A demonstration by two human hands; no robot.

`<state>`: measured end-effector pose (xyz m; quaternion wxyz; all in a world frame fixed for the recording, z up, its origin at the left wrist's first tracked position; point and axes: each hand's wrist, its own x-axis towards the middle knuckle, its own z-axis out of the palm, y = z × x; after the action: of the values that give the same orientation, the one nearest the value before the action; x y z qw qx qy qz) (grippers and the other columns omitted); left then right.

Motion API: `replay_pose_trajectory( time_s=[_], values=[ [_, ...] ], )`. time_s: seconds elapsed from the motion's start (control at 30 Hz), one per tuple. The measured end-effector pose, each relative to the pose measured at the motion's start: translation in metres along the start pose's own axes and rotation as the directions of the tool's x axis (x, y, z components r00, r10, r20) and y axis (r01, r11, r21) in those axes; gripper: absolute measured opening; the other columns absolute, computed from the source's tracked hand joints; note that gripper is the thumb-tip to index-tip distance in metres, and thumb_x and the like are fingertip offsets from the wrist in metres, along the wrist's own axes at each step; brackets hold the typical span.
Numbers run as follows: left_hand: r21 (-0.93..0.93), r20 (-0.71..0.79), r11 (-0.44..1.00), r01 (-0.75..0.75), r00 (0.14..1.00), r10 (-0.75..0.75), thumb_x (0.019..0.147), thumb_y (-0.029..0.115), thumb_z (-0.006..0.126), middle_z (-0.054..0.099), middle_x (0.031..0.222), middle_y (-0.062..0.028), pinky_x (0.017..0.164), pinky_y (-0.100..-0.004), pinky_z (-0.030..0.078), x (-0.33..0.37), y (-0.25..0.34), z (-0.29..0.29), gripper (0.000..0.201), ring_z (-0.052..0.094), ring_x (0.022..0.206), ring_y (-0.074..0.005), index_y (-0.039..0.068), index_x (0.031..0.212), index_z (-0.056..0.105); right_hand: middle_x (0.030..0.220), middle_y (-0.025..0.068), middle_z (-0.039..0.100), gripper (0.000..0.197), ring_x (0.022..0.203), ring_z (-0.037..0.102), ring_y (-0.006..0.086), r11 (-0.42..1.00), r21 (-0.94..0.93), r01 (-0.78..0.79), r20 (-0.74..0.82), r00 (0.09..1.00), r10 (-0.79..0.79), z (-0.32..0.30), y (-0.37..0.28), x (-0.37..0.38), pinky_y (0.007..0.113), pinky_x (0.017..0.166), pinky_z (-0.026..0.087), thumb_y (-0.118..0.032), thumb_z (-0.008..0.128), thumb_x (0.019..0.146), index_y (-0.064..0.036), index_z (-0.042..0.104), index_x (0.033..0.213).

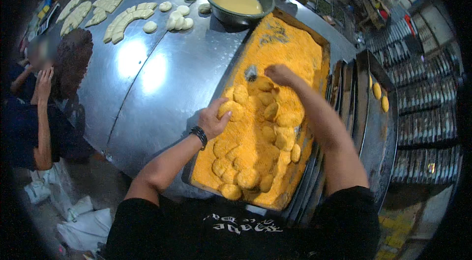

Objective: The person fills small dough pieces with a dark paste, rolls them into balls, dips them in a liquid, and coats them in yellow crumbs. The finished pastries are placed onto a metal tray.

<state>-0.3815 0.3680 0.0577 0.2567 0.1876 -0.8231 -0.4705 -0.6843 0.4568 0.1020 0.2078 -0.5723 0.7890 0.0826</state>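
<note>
A long tray (303, 27) of orange crumbs (300, 46) lies in front of me. Several round dough pieces (247, 178) coated in crumbs sit inside it, clustered at the near end and in a row up the middle. My left hand (211, 121) is closed around one crumb-coated dough piece (231, 111) at the tray's left side. Over the crumbs farther up, my right hand (280, 74) has its fingers curled down; whatever they hold is hidden. Close by its fingertips, a grey patch (251, 72) shows through the crumbs.
A dark bowl (240, 1) of pale yellow liquid stands past the tray's far end. White dough balls (179, 20) and flat dough strips (129, 20) lie on the metal table (147, 78). Stacked trays (361, 92) stand right. One person is at the left, another across the table.
</note>
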Motion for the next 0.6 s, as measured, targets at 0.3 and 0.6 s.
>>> replay_pose_trajectory(
  time_s=[0.3, 0.6],
  values=[
    [-0.092, 0.008, 0.995, -0.039, 0.999, 0.040, 0.082, 0.021, 0.061, 0.063, 0.098, -0.0220, 0.065, -0.0412, 0.052, -0.003, 0.000, 0.005, 0.039, 0.064, 0.071, -0.0328, 0.005, 0.116, 0.051, 0.097, 0.0152, 0.063, 0.041, 0.084, 0.059, 0.0301, 0.966, 0.046, -0.253, 0.124, 0.961, 0.246, 0.011, 0.001, -0.019, 0.044, 0.072, 0.048, -0.037, 0.077, 0.063, -0.0072, 0.064, 0.087],
    [0.027, -0.082, 0.990, -0.141, 0.986, 0.143, 0.079, 0.021, 0.063, 0.064, 0.086, -0.0203, 0.070, -0.0403, 0.051, -0.001, -0.006, 0.004, 0.038, 0.064, 0.082, -0.0366, 0.006, 0.112, 0.054, 0.088, 0.0136, 0.061, 0.052, 0.085, 0.061, 0.0259, 0.739, 0.587, -0.332, -0.231, 0.806, 0.546, 0.046, -0.049, -0.008, 0.036, 0.070, 0.048, -0.030, 0.074, 0.068, -0.0034, 0.054, 0.107]
  ],
)
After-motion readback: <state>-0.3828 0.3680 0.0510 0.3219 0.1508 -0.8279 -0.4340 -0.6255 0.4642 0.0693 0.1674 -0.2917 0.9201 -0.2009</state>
